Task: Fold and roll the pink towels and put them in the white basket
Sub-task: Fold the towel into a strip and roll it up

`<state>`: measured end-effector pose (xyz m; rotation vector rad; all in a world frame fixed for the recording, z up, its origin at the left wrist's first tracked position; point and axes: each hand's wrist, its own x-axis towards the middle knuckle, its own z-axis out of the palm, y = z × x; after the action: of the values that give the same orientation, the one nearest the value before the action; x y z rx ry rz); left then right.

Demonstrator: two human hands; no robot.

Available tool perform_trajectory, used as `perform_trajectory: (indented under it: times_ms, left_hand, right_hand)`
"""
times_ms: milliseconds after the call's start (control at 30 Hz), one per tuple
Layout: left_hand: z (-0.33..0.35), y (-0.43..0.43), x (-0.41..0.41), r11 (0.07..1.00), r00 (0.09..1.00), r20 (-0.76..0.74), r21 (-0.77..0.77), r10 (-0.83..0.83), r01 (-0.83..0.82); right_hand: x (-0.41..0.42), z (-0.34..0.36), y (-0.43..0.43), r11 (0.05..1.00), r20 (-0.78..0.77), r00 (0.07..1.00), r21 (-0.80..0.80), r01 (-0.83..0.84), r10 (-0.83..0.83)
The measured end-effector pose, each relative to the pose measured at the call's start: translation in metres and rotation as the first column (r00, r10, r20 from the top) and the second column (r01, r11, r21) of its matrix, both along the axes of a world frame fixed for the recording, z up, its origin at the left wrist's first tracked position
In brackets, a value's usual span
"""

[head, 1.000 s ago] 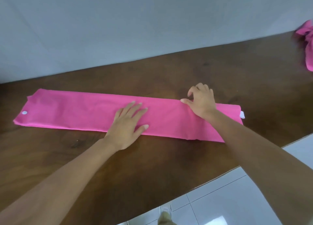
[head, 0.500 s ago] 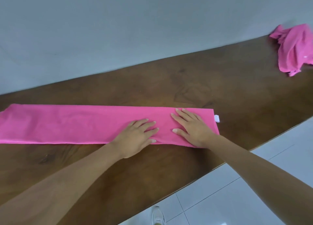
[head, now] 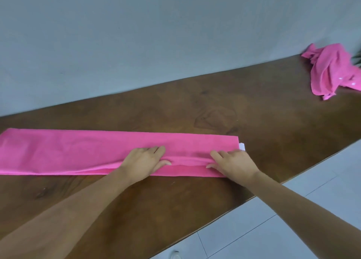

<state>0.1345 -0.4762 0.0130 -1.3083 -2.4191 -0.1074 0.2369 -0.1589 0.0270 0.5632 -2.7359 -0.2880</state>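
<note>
A: We are logging the folded pink towel (head: 78, 151). It is lying flat as one long band on the wooden table (head: 214, 106), along the table's front half, with its left end running out of our view.

B: Agreed. We are also noting a small white tag (head: 241, 146) sticking out at the band's right end, over the table's bare wood.

A: Hands next. We are seeing the left hand (head: 145, 162) and the right hand (head: 233, 162) both lying on the band's near strip, the side toward the table's front edge. They are sitting apart, with a stretch of pink cloth showing between them.

B: We are seeing a raised ridge of cloth running between the thumb and fingers of each hand (the fingers are pointing inward, toward each other). We cannot tell whether the hands are nipping that ridge or only pressing it down.

A: A second pink towel (head: 332, 71) is lying crumpled at the table's far right end. It is close to the grey wall (head: 136, 44) behind the table and well apart from the band.

B: Past the table's front edge we are seeing pale floor tiles (head: 293, 219) and the toe of a shoe (head: 175, 254).
</note>
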Motion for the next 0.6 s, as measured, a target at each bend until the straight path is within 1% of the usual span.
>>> perform_trajectory:
  times_ms: [100, 167, 233, 333, 400, 467, 533, 600]
  left_hand:
    - [0.014, -0.002, -0.017, 0.993, 0.997, 0.033, -0.095, -0.069, 0.072]
    - [0.019, -0.002, -0.028, 0.991, 0.997, 0.029, -0.112, -0.070, 0.073]
    - [0.025, -0.001, -0.037, 0.998, 1.000, 0.015, -0.060, 0.021, -0.020]
    - [0.042, 0.009, -0.046, 0.961, 0.966, 0.044, 0.091, 0.257, -0.260]
    - [0.052, 0.015, -0.047, 0.935, 0.949, 0.036, 0.161, 0.314, -0.315]
    - [0.054, 0.015, -0.044, 0.948, 0.960, 0.001, 0.163, 0.278, -0.275]
    - [0.043, 0.009, -0.038, 0.981, 0.988, -0.042, 0.134, 0.150, -0.143]
    - [0.025, 0.002, -0.027, 0.997, 0.996, -0.089, 0.077, 0.001, 0.006]
  right_hand:
    - [-0.022, 0.020, 0.012, 0.998, 0.122, 0.992, 0.051, -0.044, 0.037]
    - [-0.041, 0.036, 0.017, 0.995, 0.136, 0.990, 0.089, -0.053, 0.041]
    - [-0.060, 0.050, 0.018, 0.990, 0.095, 0.995, 0.141, -0.023, 0.009]
    - [-0.085, 0.074, 0.014, 0.986, -0.048, 0.999, 0.165, 0.019, -0.011]
    - [-0.091, 0.085, 0.014, 0.987, -0.143, 0.990, 0.158, 0.039, -0.017]
    - [-0.087, 0.083, 0.018, 0.986, -0.199, 0.980, 0.157, 0.061, -0.029]
    - [-0.070, 0.069, 0.024, 0.988, -0.147, 0.989, 0.157, 0.005, 0.019]
    - [-0.042, 0.045, 0.036, 0.982, -0.063, 0.989, 0.144, -0.125, 0.135]
